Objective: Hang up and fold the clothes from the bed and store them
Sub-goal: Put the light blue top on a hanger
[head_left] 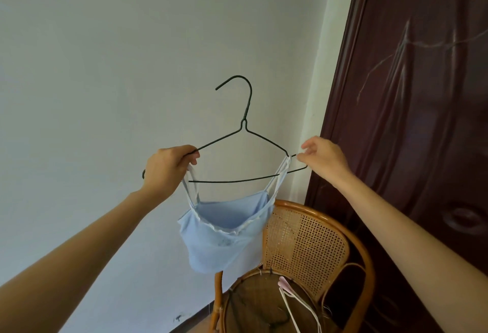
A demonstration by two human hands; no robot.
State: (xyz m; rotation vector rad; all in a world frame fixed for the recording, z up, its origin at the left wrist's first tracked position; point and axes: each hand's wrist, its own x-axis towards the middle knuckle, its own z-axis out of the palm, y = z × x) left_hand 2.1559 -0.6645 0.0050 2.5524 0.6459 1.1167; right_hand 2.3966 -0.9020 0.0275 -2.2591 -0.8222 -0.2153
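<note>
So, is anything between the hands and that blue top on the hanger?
Nothing visible. The left hand already grips the hanger and one strap; the right hand touches its other end by the blue top.

Soft daylight, sharp, wide-angle edge distortion

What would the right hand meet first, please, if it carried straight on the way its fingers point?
The right hand points left along the hanger, so it would likely meet the top's strap looped there first, almost at its fingertips; depth is unclear.
</note>
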